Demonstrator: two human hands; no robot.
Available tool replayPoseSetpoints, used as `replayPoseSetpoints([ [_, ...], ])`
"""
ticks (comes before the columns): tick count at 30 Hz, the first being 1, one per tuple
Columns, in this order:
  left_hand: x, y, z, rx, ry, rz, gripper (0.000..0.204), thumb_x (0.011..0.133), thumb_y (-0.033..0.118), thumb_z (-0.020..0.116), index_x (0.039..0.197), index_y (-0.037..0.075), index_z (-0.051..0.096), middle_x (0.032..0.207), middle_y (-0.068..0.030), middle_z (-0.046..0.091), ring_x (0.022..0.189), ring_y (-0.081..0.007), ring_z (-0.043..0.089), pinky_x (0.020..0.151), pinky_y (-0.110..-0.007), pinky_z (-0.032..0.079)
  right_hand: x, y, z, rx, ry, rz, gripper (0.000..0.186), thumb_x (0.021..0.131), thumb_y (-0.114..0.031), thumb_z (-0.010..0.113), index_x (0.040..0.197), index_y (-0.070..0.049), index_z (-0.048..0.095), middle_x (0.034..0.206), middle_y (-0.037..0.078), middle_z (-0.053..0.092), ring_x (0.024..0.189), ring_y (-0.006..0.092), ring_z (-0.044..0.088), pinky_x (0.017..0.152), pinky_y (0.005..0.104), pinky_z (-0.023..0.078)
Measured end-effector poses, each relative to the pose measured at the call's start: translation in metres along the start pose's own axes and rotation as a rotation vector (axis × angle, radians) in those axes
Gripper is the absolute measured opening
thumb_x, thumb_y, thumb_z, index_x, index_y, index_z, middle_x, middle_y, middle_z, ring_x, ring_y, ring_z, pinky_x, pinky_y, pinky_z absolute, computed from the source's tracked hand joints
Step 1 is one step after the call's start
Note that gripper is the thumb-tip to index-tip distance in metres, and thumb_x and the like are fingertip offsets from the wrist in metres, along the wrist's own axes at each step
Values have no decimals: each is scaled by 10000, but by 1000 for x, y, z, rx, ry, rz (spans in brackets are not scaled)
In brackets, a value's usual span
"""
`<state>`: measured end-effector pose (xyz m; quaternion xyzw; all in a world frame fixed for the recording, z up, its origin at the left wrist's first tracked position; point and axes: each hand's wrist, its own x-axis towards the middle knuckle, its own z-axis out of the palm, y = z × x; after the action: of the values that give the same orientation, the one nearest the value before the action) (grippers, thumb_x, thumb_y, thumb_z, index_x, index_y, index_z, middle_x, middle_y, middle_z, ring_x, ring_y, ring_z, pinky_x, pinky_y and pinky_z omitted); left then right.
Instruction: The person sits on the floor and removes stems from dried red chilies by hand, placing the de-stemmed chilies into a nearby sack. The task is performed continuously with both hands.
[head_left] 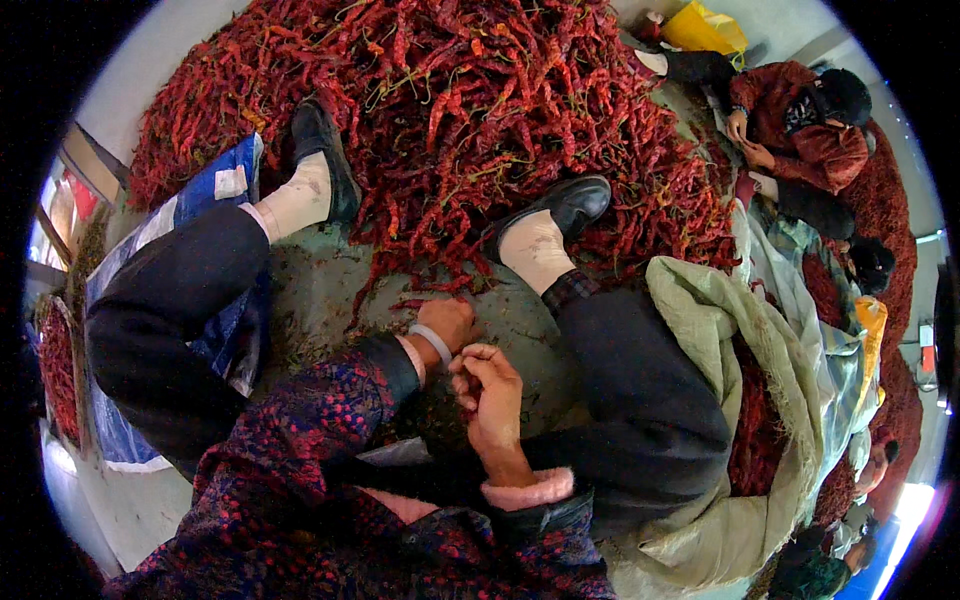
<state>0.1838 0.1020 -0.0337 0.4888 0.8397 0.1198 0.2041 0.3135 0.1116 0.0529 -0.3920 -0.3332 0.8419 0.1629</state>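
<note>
A large heap of dried red chili peppers (500, 110), some with pale stems, spreads in front of me. Between my bent legs, my left hand (447, 322) is closed at the heap's near edge, a white band round its wrist; the back of the hand hides what the fingers hold, if anything. Loose chilies (425, 303) lie beside it. Just nearer and to the right, my right hand (492, 400) is closed, fingers curled inward, with a dark red dried chili showing in part beneath them. The two hands are almost touching.
My black shoes (327, 165) rest against the heap. An open pale green sack (700, 300) with chilies inside stands by my right leg; a blue sack (225, 335) lies under my left. Another person (810, 125) sits at the far right, near more chili heaps and sacks.
</note>
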Motion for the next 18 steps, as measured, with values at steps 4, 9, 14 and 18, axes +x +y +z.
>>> replayPoseSetpoints([
  [4,-3,0,3,52,54,-61,200,694,234,549,743,43,584,701,-166,609,676,-317,601,605,-408,479,10,6,-3,90,75,-55,64,803,-34,464,861,-31,492,771,70,572,513,76,438,396,169,284],
  [9,-15,-13,-3,32,64,-46,210,694,241,554,776,51,589,697,-164,601,656,-323,590,591,-419,471,14,4,-4,131,95,-48,72,805,-40,480,875,-34,491,782,71,566,536,86,456,399,186,299],
  [14,-24,-30,-16,-294,33,-226,269,668,295,610,745,37,601,672,-180,578,616,-336,563,580,-427,452,19,3,-9,129,113,-78,87,811,-65,509,892,-36,494,774,60,554,540,87,451,395,192,296],
  [18,-36,-50,-30,-529,289,-44,224,627,228,660,687,22,595,627,-168,569,589,-296,559,545,-399,433,21,1,-7,88,123,-97,110,808,-72,528,907,-35,498,764,44,542,553,78,443,404,190,289],
])
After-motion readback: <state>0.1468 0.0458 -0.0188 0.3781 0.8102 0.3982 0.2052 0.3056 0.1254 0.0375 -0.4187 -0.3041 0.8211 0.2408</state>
